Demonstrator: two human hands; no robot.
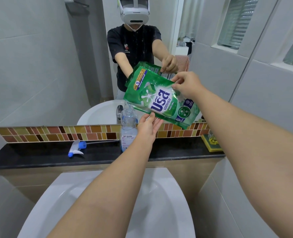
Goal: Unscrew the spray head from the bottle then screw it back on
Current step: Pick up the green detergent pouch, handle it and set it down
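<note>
A clear plastic bottle point(127, 129) with a white label stands on the black ledge point(39, 157), its neck open and a little blue liquid at the bottom. The blue and white spray head point(77, 148) lies on its side to the left, its dip tube pointing toward the bottle. I hold a green refill pouch point(161, 102) tilted over the bottle mouth, and a thin stream of liquid runs from its lower left corner into the neck. My left hand point(148, 126) supports the pouch from below. My right hand point(187, 86) pinches its upper edge.
A white basin point(108, 203) lies below the ledge. A chrome tap point(119, 112) stands behind the bottle. A yellow and green sponge point(212, 143) sits at the ledge's right end. A mirror above the mosaic tile strip point(56, 133) reflects a person wearing a headset.
</note>
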